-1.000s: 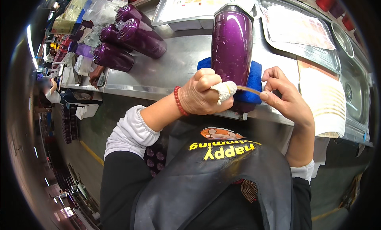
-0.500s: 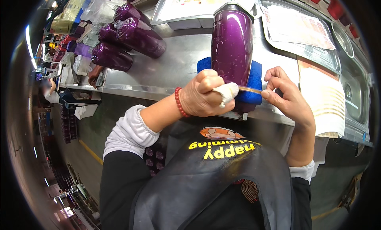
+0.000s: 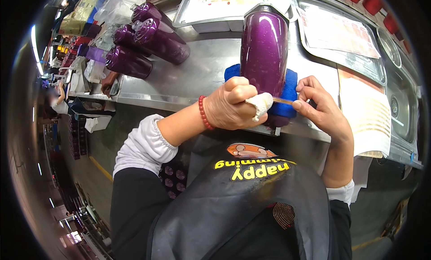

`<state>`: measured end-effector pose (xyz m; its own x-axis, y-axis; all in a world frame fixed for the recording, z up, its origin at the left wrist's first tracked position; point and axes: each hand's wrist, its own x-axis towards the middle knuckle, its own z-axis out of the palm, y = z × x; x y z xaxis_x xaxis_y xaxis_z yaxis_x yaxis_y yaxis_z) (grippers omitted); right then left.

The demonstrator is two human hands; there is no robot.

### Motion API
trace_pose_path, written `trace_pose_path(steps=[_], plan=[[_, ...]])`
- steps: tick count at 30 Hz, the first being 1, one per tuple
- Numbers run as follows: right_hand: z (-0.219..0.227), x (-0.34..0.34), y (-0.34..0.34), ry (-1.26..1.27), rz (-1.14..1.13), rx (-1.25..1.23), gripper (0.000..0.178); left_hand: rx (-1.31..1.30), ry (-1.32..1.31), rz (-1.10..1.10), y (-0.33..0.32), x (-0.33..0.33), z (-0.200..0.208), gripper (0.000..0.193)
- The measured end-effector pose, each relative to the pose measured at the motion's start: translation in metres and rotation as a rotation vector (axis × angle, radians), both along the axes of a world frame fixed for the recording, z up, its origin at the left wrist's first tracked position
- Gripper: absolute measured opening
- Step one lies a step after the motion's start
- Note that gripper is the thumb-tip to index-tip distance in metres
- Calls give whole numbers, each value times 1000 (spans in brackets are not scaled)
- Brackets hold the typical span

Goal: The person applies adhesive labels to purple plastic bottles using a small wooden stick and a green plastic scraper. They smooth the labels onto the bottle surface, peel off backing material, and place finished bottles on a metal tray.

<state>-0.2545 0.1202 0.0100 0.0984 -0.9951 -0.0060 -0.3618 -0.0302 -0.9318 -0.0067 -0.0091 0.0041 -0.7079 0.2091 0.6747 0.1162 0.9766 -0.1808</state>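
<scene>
A glossy purple bottle (image 3: 266, 49) lies lengthwise in front of me, its near part resting on a folded blue cloth (image 3: 289, 87). My left hand (image 3: 231, 103) is closed at the bottle's near end, with a white cloth cover (image 3: 261, 104) on one finger and red beads at the wrist. A thin golden-brown strip (image 3: 283, 100) runs from that covered fingertip across the bottle to my right hand (image 3: 321, 109). The right thumb and forefinger pinch its other end, while the other fingers are curled. How the left fingers grip the strip is partly hidden.
Several purple bottles (image 3: 161, 42) stand on the metal table (image 3: 202, 71) at the left. White-lined trays (image 3: 233, 8) sit at the back, another metal tray (image 3: 336, 35) at the right. Near it lies a striped white cloth (image 3: 366, 112). Another person's hand (image 3: 109, 83) shows at the left edge.
Both hands stay almost in place, with the strip stretched between them. The right hand has shifted very slightly; the whole view has moved a little.
</scene>
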Motion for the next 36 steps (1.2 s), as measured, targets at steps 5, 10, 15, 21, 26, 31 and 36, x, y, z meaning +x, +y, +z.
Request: trace_pose_path(steps=[5, 10, 15, 21, 26, 31, 36], plan=[[-3, 3, 1, -10, -18, -41, 31, -77, 21, -1, -2, -4, -2, 29], [1, 5, -3, 25, -1, -9, 31, 7, 24, 112, 5, 9, -10, 29], [-2, 5, -2, 12, -34, -29, 30, 2, 9, -8, 2, -5, 4, 31], [0, 8, -4, 40, -24, -46, 30, -35, 48, 55, 2, 5, -7, 34], [-5, 9, -7, 100, -24, -93, 31, 30, 19, 31, 4, 3, -5, 34], [-9, 10, -4, 92, -57, -117, 32, -144, -35, -20, -1, -11, 5, 32], [-5, 12, -6, 118, -40, -109, 30, -23, -3, 91, 4, 9, -8, 39]])
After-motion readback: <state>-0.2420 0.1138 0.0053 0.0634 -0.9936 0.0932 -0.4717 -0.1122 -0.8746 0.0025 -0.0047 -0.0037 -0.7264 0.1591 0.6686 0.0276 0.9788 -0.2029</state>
